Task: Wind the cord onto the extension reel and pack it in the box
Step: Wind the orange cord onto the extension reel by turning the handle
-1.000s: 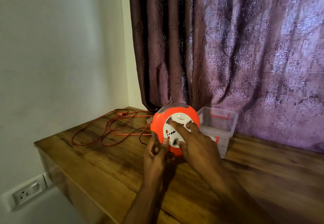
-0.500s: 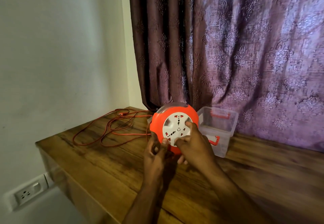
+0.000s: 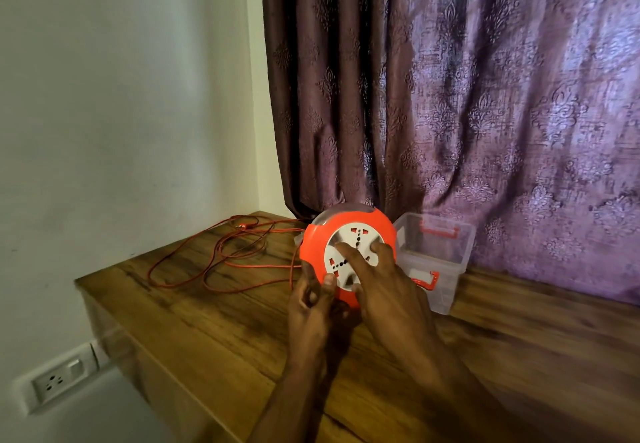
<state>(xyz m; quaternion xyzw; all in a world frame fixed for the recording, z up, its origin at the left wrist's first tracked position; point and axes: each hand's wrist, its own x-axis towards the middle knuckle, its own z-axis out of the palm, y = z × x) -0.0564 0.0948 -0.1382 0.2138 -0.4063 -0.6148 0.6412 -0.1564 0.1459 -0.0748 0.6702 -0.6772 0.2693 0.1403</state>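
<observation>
Reel held upright on tabletop, gripped at its lower rim by left hand. Right hand, curled at the dial half a second ago, now spread flat on reel face: winding turn under way. Cord loose left of reel; box right of reel, unpacked

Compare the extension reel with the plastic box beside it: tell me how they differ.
The extension reel is opaque orange with a white socket face; the plastic box is clear, with only its latches orange. The reel is round and stands on edge, gripped by the left hand with the right hand laid on its face; the box is rectangular, sits flat, untouched. Both rest on the wooden table.
</observation>
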